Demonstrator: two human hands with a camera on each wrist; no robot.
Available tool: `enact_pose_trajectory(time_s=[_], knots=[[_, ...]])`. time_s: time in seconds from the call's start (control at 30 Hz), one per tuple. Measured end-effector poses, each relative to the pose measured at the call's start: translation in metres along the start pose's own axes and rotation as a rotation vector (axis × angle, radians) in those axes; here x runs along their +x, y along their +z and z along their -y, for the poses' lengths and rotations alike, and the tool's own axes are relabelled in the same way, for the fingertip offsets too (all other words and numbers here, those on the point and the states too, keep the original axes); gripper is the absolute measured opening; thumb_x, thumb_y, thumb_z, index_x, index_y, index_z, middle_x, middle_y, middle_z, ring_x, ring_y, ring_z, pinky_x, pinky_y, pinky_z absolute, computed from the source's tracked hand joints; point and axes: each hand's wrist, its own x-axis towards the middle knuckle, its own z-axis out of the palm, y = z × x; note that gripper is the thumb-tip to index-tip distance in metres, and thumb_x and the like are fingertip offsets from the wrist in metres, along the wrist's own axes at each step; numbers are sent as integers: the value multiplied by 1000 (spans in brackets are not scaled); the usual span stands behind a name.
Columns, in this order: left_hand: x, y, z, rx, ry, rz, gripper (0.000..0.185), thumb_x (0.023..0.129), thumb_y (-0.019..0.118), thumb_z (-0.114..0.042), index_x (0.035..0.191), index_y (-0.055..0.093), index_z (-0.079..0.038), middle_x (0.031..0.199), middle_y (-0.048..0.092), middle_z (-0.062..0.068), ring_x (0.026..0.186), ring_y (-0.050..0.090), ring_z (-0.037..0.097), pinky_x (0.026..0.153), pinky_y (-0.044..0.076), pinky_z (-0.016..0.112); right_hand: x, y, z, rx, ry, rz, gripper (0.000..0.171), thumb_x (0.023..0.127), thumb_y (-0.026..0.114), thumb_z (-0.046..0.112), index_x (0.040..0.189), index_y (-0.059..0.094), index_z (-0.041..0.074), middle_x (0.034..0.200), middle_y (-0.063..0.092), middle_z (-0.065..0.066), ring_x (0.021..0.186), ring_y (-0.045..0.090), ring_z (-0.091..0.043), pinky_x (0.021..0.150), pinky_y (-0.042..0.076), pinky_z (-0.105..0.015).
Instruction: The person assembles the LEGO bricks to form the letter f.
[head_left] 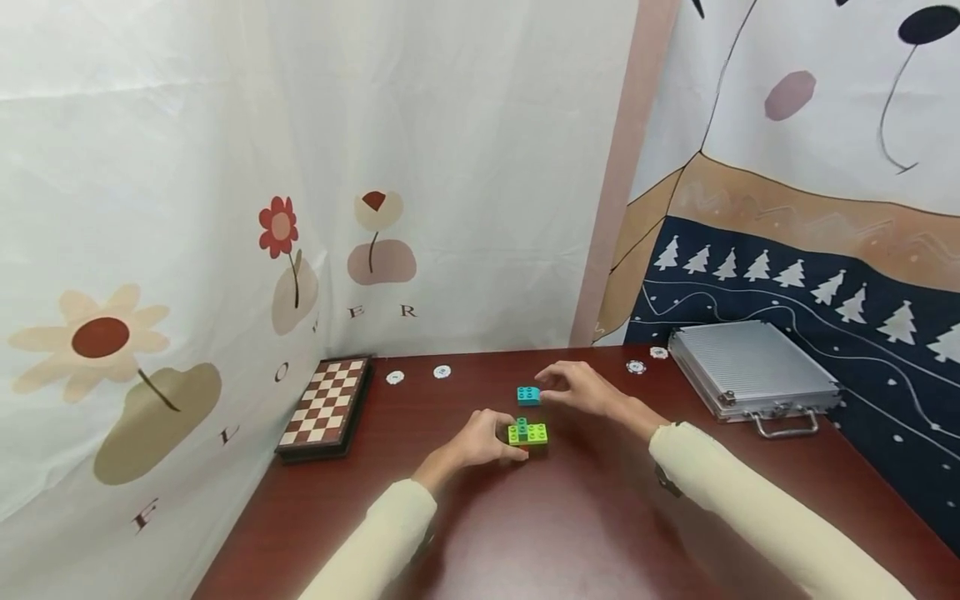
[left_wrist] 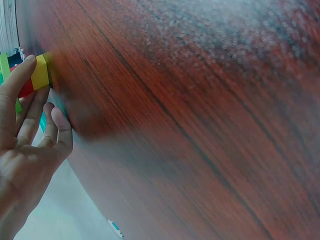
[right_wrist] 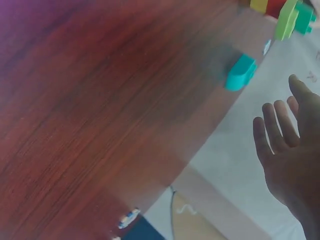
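Note:
My left hand [head_left: 480, 437] pinches a small stack of toy building bricks from its left side. At the top of the stack is a narrow green brick [head_left: 522, 427], on a lime-green brick [head_left: 538, 432]. Lower down, the left wrist view shows a red brick [left_wrist: 26, 89] and a yellow brick [left_wrist: 41, 75]. Just beyond the stack, a loose turquoise brick [head_left: 528, 396] lies studs up on the table. My right hand [head_left: 581, 390] is at its right side, fingers loosely bent. The right wrist view shows this hand [right_wrist: 287, 140] apart from the turquoise brick [right_wrist: 241, 73], holding nothing.
A chessboard box [head_left: 322, 408] lies at the left edge of the dark red table [head_left: 585, 533]. Toward the back are several poker chips, one [head_left: 442, 372] on the left and another [head_left: 636, 367] on the right. A silver case [head_left: 753, 367] stands at the right, before printed curtains.

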Motion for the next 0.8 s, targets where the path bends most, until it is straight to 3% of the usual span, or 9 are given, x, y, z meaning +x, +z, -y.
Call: enact_pose_trajectory(time_s=[0.23, 0.43, 0.6, 0.8], knots=[[1, -1, -3, -3, 3, 3, 55, 81, 91, -35, 124, 72, -4, 71, 68, -10, 71, 63, 4, 82, 54, 31, 12, 8, -19, -26, 35, -26, 38, 92, 81, 12, 126, 71, 0, 120, 72, -15, 106, 68, -27, 92, 57, -46], [0, 0, -4, 9, -14, -1, 58, 81, 91, -36, 125, 72, -4, 85, 72, -8, 78, 62, 5, 80, 54, 29, 19, 28, -29, -28, 72, 23, 41, 94, 79, 16, 131, 68, 0, 127, 70, -15, 116, 68, -30, 95, 56, -46], [0, 0, -2, 10, -4, -5, 59, 80, 91, -37, 126, 72, -4, 86, 72, -7, 79, 62, 5, 82, 54, 31, 24, 41, -31, -15, 89, 29, 42, 95, 78, 17, 131, 68, -2, 125, 72, -15, 114, 69, -29, 94, 56, -45], [-1, 0, -2, 5, -6, -4, 57, 81, 91, -35, 125, 72, -4, 83, 70, -8, 74, 60, 5, 76, 53, 28, 25, 47, -33, -42, 117, 16, 33, 95, 79, 21, 124, 74, 5, 118, 74, -10, 106, 69, -23, 90, 57, -42]])
